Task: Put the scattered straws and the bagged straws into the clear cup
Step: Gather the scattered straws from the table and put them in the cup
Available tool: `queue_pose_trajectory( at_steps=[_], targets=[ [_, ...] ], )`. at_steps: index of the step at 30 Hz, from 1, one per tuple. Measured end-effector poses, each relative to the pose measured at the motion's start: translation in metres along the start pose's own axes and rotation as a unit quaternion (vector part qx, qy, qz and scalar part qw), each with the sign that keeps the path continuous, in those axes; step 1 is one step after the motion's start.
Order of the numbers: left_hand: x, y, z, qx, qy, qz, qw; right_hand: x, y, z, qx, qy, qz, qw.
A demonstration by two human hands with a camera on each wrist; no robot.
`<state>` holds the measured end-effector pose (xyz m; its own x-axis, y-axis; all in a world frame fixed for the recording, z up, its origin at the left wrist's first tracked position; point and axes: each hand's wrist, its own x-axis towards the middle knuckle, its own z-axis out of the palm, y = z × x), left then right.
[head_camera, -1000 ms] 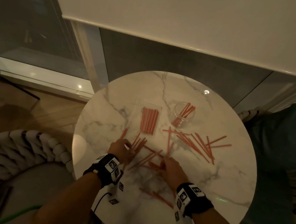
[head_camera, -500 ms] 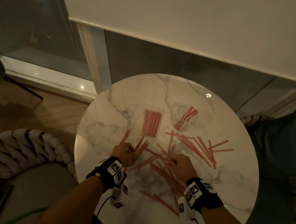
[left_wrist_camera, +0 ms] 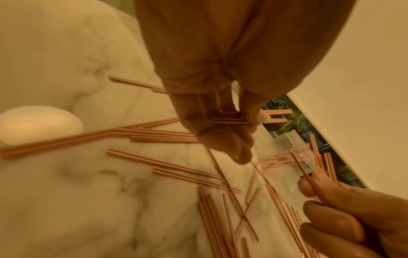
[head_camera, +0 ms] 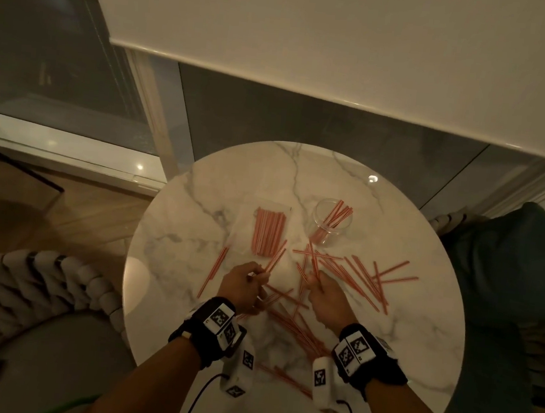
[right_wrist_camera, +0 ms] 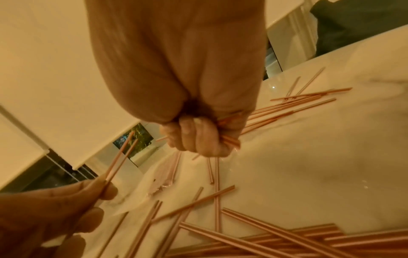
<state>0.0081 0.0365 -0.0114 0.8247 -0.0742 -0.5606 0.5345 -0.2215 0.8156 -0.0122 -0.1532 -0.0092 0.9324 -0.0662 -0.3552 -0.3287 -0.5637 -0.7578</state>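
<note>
Straws [head_camera: 362, 278] lie scattered around both hands, left hand [head_camera: 243, 285] and right hand [head_camera: 328, 300] each gripping a few.

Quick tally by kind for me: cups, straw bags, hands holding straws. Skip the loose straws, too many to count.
Clear cup, some straws already in it: 1
Bag of straws, flat on the table: 1
Hands holding straws, left hand and right hand: 2
Total: 4
</note>
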Motion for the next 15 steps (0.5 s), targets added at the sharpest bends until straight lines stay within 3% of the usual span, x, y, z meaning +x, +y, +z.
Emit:
queue_pose_trajectory(
  at_steps=[5, 8, 11, 15],
  targets=[
    [-0.001, 0.004, 0.003, -0.007, -0.009, -0.009, 1.000, -0.002, -0.001, -0.001, 0.044, -0.064, 0.054, 0.995],
    [-0.006, 0.009, 0.005, -0.032, -0.010, 0.014, 0.999, -0.003, -0.006, 0.001, 0.135, -0.053, 0.108, 0.984],
    [-0.013, 0.017, 0.011, -0.066, -0.031, 0.035, 0.997, -0.011, -0.027, 0.001, 0.253, -0.045, 0.064, 0.964],
    [-0.021, 0.027, 0.024, -0.055, -0.107, 0.040, 0.992, -0.006, -0.046, 0.005, 0.214, -0.010, 0.005, 0.977]
  ],
)
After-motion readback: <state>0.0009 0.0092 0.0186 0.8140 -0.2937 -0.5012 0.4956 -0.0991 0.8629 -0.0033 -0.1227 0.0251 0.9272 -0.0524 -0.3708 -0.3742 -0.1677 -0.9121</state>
